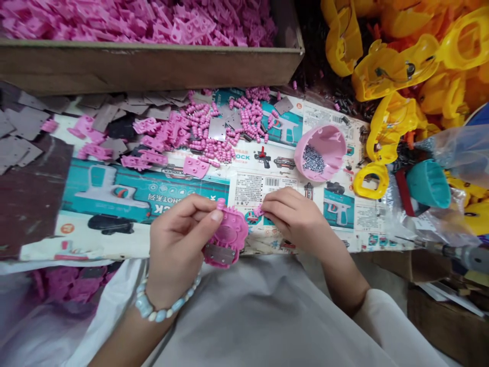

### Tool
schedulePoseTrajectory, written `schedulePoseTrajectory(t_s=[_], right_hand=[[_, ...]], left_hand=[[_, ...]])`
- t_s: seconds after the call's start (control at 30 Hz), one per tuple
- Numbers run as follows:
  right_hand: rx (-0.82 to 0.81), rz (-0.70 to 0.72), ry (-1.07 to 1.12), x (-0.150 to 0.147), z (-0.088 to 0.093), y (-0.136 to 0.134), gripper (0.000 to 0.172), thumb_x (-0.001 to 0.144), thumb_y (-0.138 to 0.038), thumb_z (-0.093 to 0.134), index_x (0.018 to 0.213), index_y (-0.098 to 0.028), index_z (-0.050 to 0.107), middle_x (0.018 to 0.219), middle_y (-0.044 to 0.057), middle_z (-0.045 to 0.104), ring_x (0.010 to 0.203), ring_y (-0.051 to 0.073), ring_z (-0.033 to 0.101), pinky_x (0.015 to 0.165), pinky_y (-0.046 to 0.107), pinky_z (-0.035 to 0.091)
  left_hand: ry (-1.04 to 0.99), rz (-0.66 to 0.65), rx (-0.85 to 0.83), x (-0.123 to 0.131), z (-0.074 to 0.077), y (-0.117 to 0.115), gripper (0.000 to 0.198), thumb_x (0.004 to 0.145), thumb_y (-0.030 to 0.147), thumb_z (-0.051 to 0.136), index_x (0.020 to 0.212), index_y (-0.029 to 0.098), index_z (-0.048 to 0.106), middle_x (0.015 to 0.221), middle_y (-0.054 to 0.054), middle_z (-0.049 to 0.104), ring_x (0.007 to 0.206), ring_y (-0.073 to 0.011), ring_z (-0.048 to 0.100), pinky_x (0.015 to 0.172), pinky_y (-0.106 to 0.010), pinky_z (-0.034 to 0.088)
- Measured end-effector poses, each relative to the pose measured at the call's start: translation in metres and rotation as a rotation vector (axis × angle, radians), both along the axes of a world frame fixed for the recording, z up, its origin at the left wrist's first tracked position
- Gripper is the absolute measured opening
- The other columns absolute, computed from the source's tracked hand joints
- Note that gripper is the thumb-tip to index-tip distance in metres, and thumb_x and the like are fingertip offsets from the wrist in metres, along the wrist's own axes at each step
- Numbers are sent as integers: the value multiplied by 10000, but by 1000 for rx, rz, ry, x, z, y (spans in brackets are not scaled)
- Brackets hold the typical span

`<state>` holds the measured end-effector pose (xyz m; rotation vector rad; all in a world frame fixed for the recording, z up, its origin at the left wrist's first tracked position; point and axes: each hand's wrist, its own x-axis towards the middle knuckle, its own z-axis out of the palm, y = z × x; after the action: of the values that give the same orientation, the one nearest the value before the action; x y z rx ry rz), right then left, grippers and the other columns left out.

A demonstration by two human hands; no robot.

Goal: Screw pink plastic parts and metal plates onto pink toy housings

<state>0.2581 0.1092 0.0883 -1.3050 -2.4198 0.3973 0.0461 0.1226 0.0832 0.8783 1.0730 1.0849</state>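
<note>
Between the thumb and fingers of my left hand (179, 244) is a pink plastic part (230, 229), held near the table's front edge. A grey metal plate (220, 254) lies on its lower end, and a small pink peg (220, 203) shows at its top by my fingertips. To the right, my right hand (296, 216) has its fingers pinched on a small pink piece (259, 210) just above the printed sheet. Beyond my hands lie many ribbed pink pegs (217, 150) and a flat pink piece (195, 166). A pink cup (324, 153) holds small screws (313, 159).
A cardboard box (153, 69) of pink parts spans the back left. Grey plates (26, 122) lie at the far left. Yellow shells (393, 66) crowd the right, near a teal cup (428, 184). A tool (469, 256) lies at the right edge.
</note>
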Motion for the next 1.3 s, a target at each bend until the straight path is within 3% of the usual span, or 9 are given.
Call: schedulePoseTrajectory(t_s=[0.2, 0.4, 0.57, 0.7, 0.8, 0.97, 1.07, 1.2, 1.3], right_hand=[[239, -141, 323, -31, 19, -2, 176, 768, -32, 640, 911, -121, 589, 866, 65, 619, 830, 139, 553, 776, 279, 459], [300, -124, 352, -46, 17, 1, 135, 769, -44, 657, 885, -108, 630, 870, 61, 636, 812, 143, 586, 774, 260, 477], [304, -115, 350, -45, 16, 1, 85, 799, -59, 643, 875, -96, 640, 874, 72, 635, 819, 146, 593, 778, 270, 481], [352, -141, 331, -47, 19, -2, 90, 787, -53, 651, 868, -91, 638, 873, 72, 627, 821, 150, 578, 785, 288, 486], [382, -141, 304, -48, 20, -5, 122, 781, -41, 645, 898, -73, 639, 899, 79, 618, 837, 145, 564, 792, 290, 483], [341, -95, 291, -46, 22, -9, 137, 782, -23, 626, 913, -60, 639, 916, 93, 609, 890, 138, 550, 835, 275, 482], [240, -96, 455, -45, 26, -9, 134, 781, -39, 613, 913, -62, 608, 895, 90, 602, 844, 135, 547, 781, 285, 489], [-65, -141, 669, -43, 37, -7, 211, 792, -40, 605, 1002, -42, 593, 925, 81, 608, 877, 117, 559, 775, 263, 485], [-121, -104, 635, -41, 42, -7, 156, 826, -75, 614, 978, -42, 616, 932, 85, 614, 888, 120, 568, 787, 261, 482]], left_hand=[[32, -1, -101, 8, 0, -6, 190, 784, 329, 709, 892, 173, 697, 640, 1, 589, 591, -85, 590, 532, -140, 490], [81, -18, -10, 11, 1, -14, 166, 854, 292, 636, 980, 191, 677, 654, 14, 606, 628, -87, 620, 538, -117, 480], [177, -16, 136, 12, 1, -18, 153, 913, 244, 561, 1024, 216, 662, 902, 4, 680, 797, -76, 645, 694, -115, 510], [207, -17, 262, 15, 7, -13, 101, 863, 143, 605, 948, 183, 642, 801, 35, 685, 704, -52, 654, 609, -74, 495], [237, -31, 340, 14, 9, -9, 124, 838, 80, 614, 899, 183, 643, 814, 51, 684, 738, -35, 648, 676, -68, 503], [192, -92, 370, 8, 9, -9, 180, 862, 72, 587, 961, 206, 654, 940, 31, 679, 850, -57, 642, 757, -122, 531], [271, -121, 435, 7, 10, -11, 210, 850, 46, 594, 981, 203, 642, 950, 44, 674, 874, -47, 631, 785, -122, 521], [291, -134, 735, 2, 6, -8, 238, 840, 23, 579, 1051, 128, 612, 1028, -32, 658, 957, -115, 621, 849, -229, 525], [327, -209, 914, -7, 2, -4, 207, 868, 33, 538, 1062, 89, 584, 1040, -87, 621, 991, -152, 605, 855, -288, 523]])
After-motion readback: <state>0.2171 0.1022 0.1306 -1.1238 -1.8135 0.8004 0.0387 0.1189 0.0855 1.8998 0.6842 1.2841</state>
